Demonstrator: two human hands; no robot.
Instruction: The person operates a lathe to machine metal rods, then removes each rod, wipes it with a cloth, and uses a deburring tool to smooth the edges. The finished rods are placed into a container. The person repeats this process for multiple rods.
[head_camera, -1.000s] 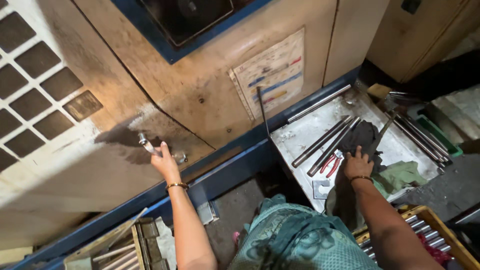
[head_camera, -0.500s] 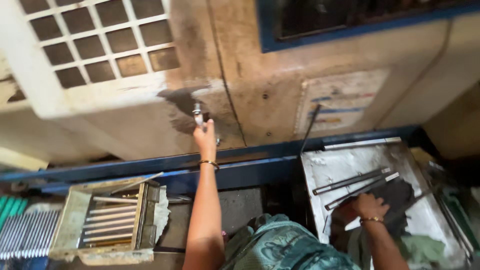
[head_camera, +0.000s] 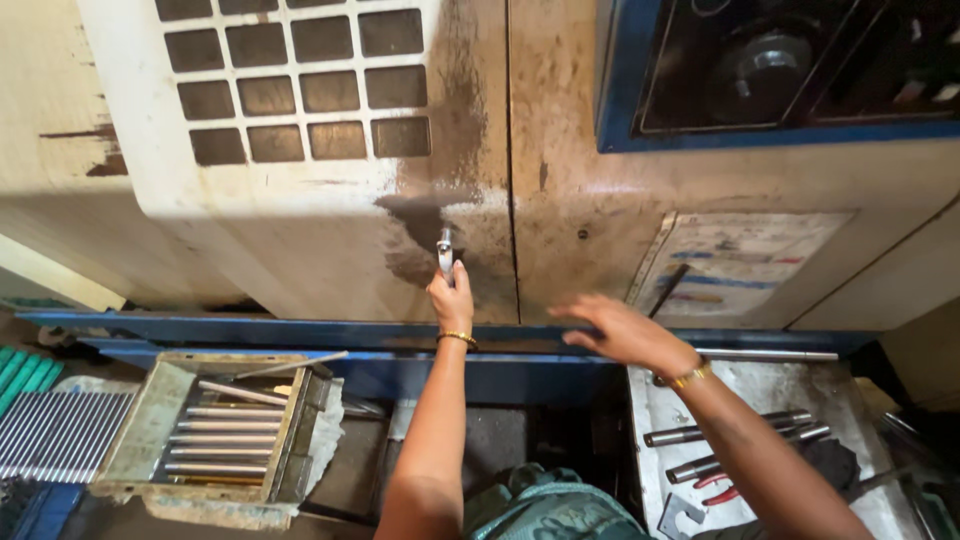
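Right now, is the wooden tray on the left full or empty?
Partly full: the wooden tray holds several metal rods lying side by side.

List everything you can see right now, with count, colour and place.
Machine door: one, stained cream, left, with a dark grid window.
Door handle: one, metal, at the door's right edge.
Machine viewing window: one, blue-framed, top right.
Label panel: one, faded, right of centre.
Rod tray: one, grimy, lower left, holding several grey rods.
Tool tray: one, grey, lower right, with steel bars and red-handled pliers.
Left hand: gripping the door handle.
Right hand: open, above the tool tray.
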